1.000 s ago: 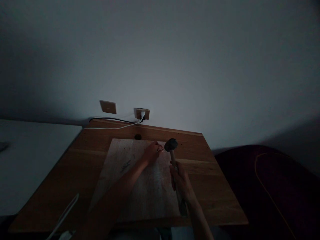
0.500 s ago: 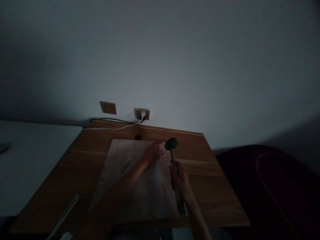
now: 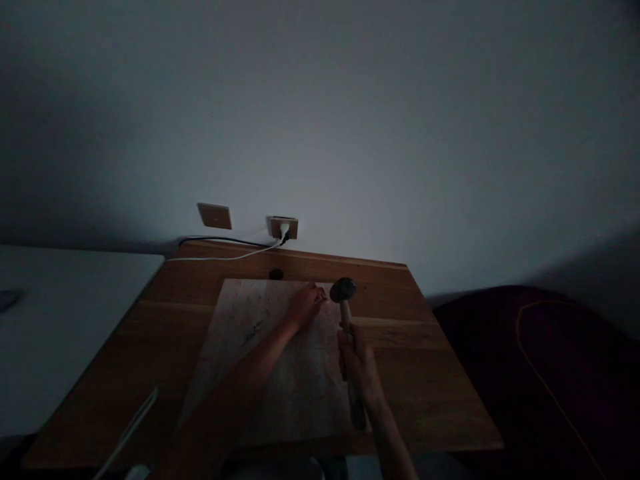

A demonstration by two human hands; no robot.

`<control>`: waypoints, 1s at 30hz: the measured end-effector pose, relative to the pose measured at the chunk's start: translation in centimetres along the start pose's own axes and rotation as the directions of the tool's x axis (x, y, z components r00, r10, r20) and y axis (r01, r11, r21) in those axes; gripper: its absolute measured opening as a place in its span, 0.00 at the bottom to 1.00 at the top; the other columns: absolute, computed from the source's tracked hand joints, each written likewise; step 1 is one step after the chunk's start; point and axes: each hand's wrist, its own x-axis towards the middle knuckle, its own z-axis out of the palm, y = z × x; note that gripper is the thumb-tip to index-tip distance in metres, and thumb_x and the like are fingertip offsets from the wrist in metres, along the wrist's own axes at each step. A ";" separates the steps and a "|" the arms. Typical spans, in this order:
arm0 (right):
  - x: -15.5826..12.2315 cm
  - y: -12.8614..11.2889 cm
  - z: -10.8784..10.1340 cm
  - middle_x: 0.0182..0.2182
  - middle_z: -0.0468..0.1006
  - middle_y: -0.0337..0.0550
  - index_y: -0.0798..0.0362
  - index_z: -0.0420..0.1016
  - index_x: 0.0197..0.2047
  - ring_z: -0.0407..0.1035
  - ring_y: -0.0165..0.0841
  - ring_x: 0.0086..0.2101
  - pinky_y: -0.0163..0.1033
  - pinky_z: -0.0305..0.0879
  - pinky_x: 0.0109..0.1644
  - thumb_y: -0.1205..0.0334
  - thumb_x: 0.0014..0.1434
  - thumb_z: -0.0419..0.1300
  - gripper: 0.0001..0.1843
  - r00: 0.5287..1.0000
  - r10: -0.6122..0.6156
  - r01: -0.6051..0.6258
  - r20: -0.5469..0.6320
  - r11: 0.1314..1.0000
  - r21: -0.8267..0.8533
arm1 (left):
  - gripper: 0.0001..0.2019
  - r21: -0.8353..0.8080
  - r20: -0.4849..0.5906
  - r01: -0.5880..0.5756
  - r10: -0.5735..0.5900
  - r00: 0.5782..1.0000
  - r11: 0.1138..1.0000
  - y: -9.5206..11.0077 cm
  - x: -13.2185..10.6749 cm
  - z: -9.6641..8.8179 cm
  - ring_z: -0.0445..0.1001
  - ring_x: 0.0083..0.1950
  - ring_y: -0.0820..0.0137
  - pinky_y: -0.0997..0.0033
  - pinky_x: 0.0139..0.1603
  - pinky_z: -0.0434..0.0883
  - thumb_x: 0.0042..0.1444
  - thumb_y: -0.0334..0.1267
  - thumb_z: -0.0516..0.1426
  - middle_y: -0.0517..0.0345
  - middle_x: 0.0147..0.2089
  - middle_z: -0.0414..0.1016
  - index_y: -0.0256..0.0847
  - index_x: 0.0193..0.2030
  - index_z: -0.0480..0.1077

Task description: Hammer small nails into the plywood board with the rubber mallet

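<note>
A pale wooden board [image 3: 260, 373] lies on a brown wooden table [image 3: 415, 380]. My right hand [image 3: 357, 363] is wrapped round the wooden handle of a hammer [image 3: 343, 291], whose dark metal head hovers over the board's far right corner. My left hand [image 3: 304, 305] rests on the board just left of the hammer head, fingers pinched together on something too small to make out in the dim light. Several small dark marks [image 3: 253, 330] show on the board's left part.
A wall socket [image 3: 283, 227] with a white plug and a plain wall plate [image 3: 215, 215] sit above the table's far edge; white and black cables [image 3: 225, 248] run along it. A small dark knob [image 3: 275, 274] lies beyond the board. A white surface [image 3: 65, 320] adjoins left; dark furniture [image 3: 540, 373] right.
The hammer head has bobbed slightly up and back down beside my left hand. The left fingers stay pinched at the same spot on the board.
</note>
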 end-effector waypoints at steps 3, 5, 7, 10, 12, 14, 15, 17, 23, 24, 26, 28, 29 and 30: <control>0.2 0.3 0.0 0.14 0.65 0.26 0.55 0.72 0.55 0.60 0.30 0.13 0.33 0.54 0.16 0.31 0.65 0.57 0.35 1.000 0.007 -0.007 -0.007 1.000 0.008 | 0.05 -0.005 0.023 -0.016 0.017 1.000 1.000 0.0 0.1 -0.1 0.81 0.47 0.62 0.64 0.52 0.75 0.64 0.36 0.63 0.52 0.46 0.80 0.41 0.43 0.82; 0.4 0.2 -0.1 0.13 0.64 0.26 0.54 0.73 0.54 0.60 0.30 0.12 0.33 0.53 0.16 0.30 0.64 0.57 0.35 1.000 0.007 -0.007 -0.017 1.000 0.004 | 0.06 -0.006 0.032 -0.025 0.025 0.999 1.000 0.1 0.1 -0.2 0.81 0.49 0.63 0.65 0.54 0.75 0.65 0.36 0.61 0.52 0.47 0.81 0.42 0.42 0.82; 0.5 0.0 -0.1 0.13 0.64 0.26 0.54 0.73 0.54 0.60 0.30 0.12 0.33 0.53 0.15 0.30 0.64 0.58 0.34 1.000 0.006 -0.006 -0.010 1.000 -0.002 | 0.07 -0.001 0.032 -0.023 0.024 0.999 1.000 0.1 -0.1 -0.3 0.81 0.50 0.62 0.64 0.55 0.75 0.65 0.37 0.61 0.52 0.50 0.81 0.43 0.45 0.83; 0.6 -0.5 0.0 0.15 0.66 0.27 0.54 0.72 0.55 0.62 0.31 0.13 0.33 0.55 0.16 0.33 0.65 0.57 0.33 1.000 -0.004 0.004 0.027 1.000 -0.021 | 0.18 0.014 0.013 -0.006 0.006 1.000 1.000 0.2 -0.3 -0.3 0.81 0.51 0.60 0.62 0.55 0.76 0.61 0.40 0.66 0.51 0.55 0.79 0.43 0.58 0.79; 0.7 -0.7 0.1 0.15 0.66 0.27 0.55 0.71 0.55 0.62 0.31 0.13 0.33 0.56 0.15 0.33 0.65 0.56 0.33 0.999 -0.001 0.003 0.045 0.999 -0.047 | 0.26 0.022 -0.005 0.002 -0.002 1.000 1.000 0.2 -0.4 -0.3 0.80 0.52 0.59 0.62 0.55 0.76 0.58 0.40 0.68 0.50 0.58 0.78 0.44 0.63 0.75; 0.8 -0.7 0.2 0.15 0.67 0.27 0.55 0.72 0.54 0.62 0.31 0.12 0.34 0.56 0.15 0.32 0.63 0.56 0.33 0.998 0.010 -0.006 0.057 0.998 -0.068 | 0.25 0.029 -0.020 0.005 -0.004 1.000 1.000 0.3 -0.4 -0.3 0.80 0.54 0.58 0.61 0.55 0.76 0.57 0.38 0.69 0.50 0.59 0.77 0.43 0.62 0.75; 0.8 -0.6 0.2 0.15 0.67 0.27 0.55 0.72 0.53 0.62 0.31 0.12 0.34 0.56 0.15 0.32 0.63 0.56 0.34 0.998 0.013 -0.009 0.059 0.997 -0.072 | 0.23 0.032 -0.025 0.004 -0.004 1.000 0.999 0.3 -0.4 -0.3 0.80 0.54 0.58 0.61 0.55 0.75 0.57 0.37 0.69 0.50 0.59 0.78 0.43 0.60 0.76; 0.6 -0.5 0.2 0.15 0.66 0.27 0.55 0.71 0.55 0.62 0.32 0.12 0.34 0.57 0.15 0.32 0.63 0.55 0.35 0.999 0.008 -0.005 0.052 0.998 -0.065 | 0.16 0.034 -0.030 0.003 -0.002 1.000 0.999 0.2 -0.3 -0.2 0.80 0.53 0.58 0.62 0.54 0.75 0.58 0.37 0.68 0.50 0.56 0.79 0.41 0.54 0.78; -0.2 -0.8 -0.3 0.15 0.64 0.26 0.55 0.72 0.53 0.63 0.31 0.14 0.34 0.56 0.17 0.31 0.63 0.56 0.34 0.999 0.036 -0.037 -0.027 0.999 -0.037 | 0.03 0.016 -0.014 -0.015 0.016 1.000 1.000 -0.1 0.1 0.1 0.81 0.44 0.64 0.66 0.49 0.74 0.64 0.36 0.64 0.53 0.44 0.81 0.40 0.41 0.81; -0.3 -0.9 -0.4 0.15 0.65 0.27 0.54 0.72 0.52 0.63 0.31 0.14 0.34 0.56 0.17 0.31 0.62 0.56 0.33 0.999 0.041 -0.042 -0.028 0.998 -0.037 | 0.03 0.015 -0.015 -0.018 0.019 1.000 1.000 -0.2 0.1 0.2 0.81 0.45 0.64 0.66 0.49 0.74 0.64 0.35 0.64 0.53 0.44 0.82 0.41 0.42 0.81; -0.2 -0.9 -0.5 0.15 0.65 0.27 0.54 0.72 0.51 0.63 0.31 0.14 0.33 0.56 0.17 0.32 0.62 0.57 0.32 0.999 0.046 -0.047 -0.030 0.998 -0.036 | 0.04 0.015 -0.013 -0.024 0.024 1.000 1.000 -0.3 0.2 0.3 0.81 0.47 0.64 0.66 0.51 0.75 0.64 0.34 0.64 0.52 0.46 0.83 0.41 0.43 0.82; 0.0 -0.8 -0.5 0.14 0.65 0.27 0.53 0.73 0.50 0.63 0.31 0.14 0.33 0.56 0.17 0.32 0.62 0.58 0.32 0.998 0.047 -0.048 -0.029 0.998 -0.036 | 0.05 0.018 -0.005 -0.030 0.030 1.000 0.999 -0.3 0.1 0.3 0.82 0.49 0.63 0.65 0.54 0.75 0.64 0.34 0.64 0.52 0.48 0.83 0.41 0.44 0.83; 0.1 -0.7 -0.4 0.14 0.65 0.27 0.53 0.73 0.50 0.62 0.31 0.13 0.34 0.55 0.16 0.32 0.62 0.58 0.32 0.998 0.047 -0.048 -0.029 0.998 -0.037 | 0.06 0.021 0.002 -0.033 0.033 0.999 0.999 -0.3 0.1 0.2 0.82 0.50 0.63 0.65 0.54 0.75 0.64 0.34 0.63 0.51 0.48 0.83 0.41 0.44 0.83; 0.2 -0.5 -0.3 0.14 0.64 0.26 0.54 0.73 0.51 0.62 0.31 0.13 0.34 0.55 0.16 0.31 0.62 0.58 0.33 0.999 0.047 -0.048 -0.027 0.998 -0.037 | 0.06 0.024 0.008 -0.034 0.034 0.999 0.999 -0.3 0.1 0.2 0.82 0.50 0.62 0.65 0.55 0.75 0.64 0.34 0.63 0.51 0.48 0.83 0.41 0.43 0.83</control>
